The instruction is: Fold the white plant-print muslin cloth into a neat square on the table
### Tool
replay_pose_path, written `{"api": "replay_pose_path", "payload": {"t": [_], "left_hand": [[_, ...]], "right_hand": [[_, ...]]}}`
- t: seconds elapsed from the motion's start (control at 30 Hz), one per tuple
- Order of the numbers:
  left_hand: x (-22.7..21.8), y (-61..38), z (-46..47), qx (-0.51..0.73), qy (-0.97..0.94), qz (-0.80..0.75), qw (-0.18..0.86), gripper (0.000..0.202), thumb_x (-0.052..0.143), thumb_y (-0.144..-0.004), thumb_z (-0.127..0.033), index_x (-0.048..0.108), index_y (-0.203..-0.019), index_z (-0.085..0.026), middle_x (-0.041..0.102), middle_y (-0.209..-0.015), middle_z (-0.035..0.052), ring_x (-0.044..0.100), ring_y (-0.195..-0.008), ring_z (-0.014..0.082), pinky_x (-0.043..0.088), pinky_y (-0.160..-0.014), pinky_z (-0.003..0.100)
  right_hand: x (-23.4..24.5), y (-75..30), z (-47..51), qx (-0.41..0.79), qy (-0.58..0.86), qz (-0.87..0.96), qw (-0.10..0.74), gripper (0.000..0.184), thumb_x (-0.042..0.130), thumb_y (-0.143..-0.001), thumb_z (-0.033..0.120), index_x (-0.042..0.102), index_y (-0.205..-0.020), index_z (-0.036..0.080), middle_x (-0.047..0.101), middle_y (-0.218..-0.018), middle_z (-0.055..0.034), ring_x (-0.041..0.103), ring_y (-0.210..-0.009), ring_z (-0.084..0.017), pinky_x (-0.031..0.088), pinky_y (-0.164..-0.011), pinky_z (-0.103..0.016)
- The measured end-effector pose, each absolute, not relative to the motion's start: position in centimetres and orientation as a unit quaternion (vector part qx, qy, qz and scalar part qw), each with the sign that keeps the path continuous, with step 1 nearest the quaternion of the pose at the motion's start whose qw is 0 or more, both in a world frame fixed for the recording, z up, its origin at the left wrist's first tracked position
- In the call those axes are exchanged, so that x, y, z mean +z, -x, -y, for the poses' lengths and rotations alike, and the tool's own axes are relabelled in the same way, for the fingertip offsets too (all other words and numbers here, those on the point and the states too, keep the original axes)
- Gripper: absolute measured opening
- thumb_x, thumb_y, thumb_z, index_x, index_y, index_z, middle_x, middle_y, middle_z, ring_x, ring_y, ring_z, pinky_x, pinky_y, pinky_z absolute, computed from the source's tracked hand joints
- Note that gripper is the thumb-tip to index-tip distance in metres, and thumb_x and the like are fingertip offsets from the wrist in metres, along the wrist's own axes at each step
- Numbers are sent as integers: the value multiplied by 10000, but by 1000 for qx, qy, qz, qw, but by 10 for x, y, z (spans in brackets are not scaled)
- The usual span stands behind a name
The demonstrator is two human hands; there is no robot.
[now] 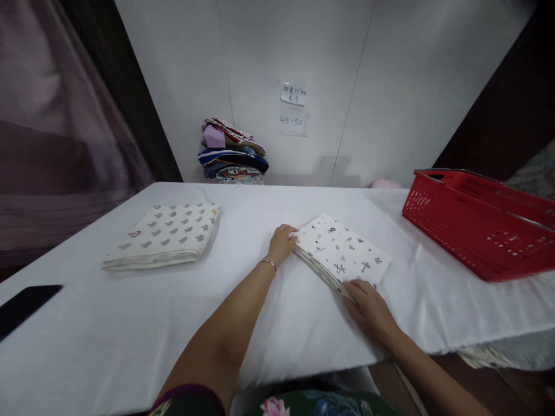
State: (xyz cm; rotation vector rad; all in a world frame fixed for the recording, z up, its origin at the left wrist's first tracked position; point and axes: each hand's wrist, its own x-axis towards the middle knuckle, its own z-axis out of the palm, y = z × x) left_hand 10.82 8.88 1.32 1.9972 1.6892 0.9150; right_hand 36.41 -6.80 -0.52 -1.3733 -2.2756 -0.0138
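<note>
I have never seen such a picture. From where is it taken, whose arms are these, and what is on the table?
There is no machine. One camera, worn on the person's head, looks forward and down. The left hand and right hand are that person's own; both hold a folded cloth by one edge. On the white table, a second cloth lies folded at left, with a dark flat thing nearer. A red basket is at the right, and a pile of fabrics by the wall.

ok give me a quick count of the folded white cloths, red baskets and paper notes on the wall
Folded white cloths: 2
Red basket: 1
Paper notes: 2
Total: 5
</note>
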Motion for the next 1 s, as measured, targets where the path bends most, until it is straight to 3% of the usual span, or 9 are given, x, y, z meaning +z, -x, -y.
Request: {"api": "replay_pose_path", "payload": {"t": [0.2,0.4,0.7,1.0], "left_hand": [[8,-106,-68,287,-866,-403,69,375,458,-761,-59,622,-1035,-256,602,-1128,12,477,-1103,175,357,-937,357],[10,-106,-65,207,-895,-393,42,281,467,-813,-119,621,-1008,-250,632,-1064,23,517,-1035,173,343,-914,362],[14,-111,-67,164,-931,-325,-20,352,399,-825,-41,572,-1051,-248,605,-1043,38,506,-1000,164,313,-912,326],[16,-112,-71,161,-941,-296,-8,303,376,-826,-15,574,-906,-229,603,-893,28,512,-923,155,297,-908,306]], "right_hand": [[-1,-364,65,26,530,817,226,294,451,-866,253,556,-1135,199,581,-1048,-86,533,-953,-226,473,-804,-363],[2,-364,61,1,536,821,194,312,404,-876,225,562,-1144,208,595,-1027,-83,558,-912,-212,479,-729,-323],[6,-343,49,-89,530,830,152,484,400,-767,41,488,-1230,152,584,-1022,-132,519,-934,-257,432,-749,-360],[21,-331,39,-54,563,822,71,420,430,-792,82,484,-1201,159,583,-962,-103,526,-836,-221,382,-624,-292]]}}
